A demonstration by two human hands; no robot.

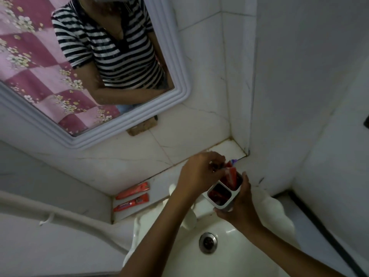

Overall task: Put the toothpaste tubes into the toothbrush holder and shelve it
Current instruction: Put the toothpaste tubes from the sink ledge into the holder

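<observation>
A white two-compartment toothbrush holder (223, 194) is held above the sink's back edge, my right hand (240, 204) wrapped around its side. Red toothpaste tubes stand in both compartments. My left hand (201, 168) pinches the top of a red toothpaste tube (230, 174) that sticks out of the far compartment. A purple-tipped item (234, 161) shows just behind it. Two more red toothpaste tubes (132, 190) (131, 202) lie side by side on the tiled ledge to the left.
A white sink (235, 254) with a metal drain (208, 242) lies below the hands. A white-framed mirror (179, 76) hangs above the tiled ledge (227, 146). White tiled walls close in at the right, and a pipe runs along the lower left.
</observation>
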